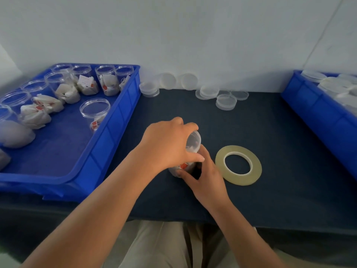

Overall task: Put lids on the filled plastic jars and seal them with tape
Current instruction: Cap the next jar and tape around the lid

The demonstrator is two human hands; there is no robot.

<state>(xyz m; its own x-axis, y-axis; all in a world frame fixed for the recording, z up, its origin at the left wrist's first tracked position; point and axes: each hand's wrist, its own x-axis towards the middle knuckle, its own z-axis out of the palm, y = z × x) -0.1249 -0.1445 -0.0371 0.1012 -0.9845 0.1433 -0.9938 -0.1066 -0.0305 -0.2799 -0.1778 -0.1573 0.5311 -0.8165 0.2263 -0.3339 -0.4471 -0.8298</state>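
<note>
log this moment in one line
left hand grips lid | right hand holds jar | tape roll flat beside jar, untouched

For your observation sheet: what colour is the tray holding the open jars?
The tray is bright blue; head view.

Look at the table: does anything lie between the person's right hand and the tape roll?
Nothing visible does. The right hand holds the jar low, the left hand grips its top; the tape roll lies flat on the table just right of them, only bare dark surface between.
</note>
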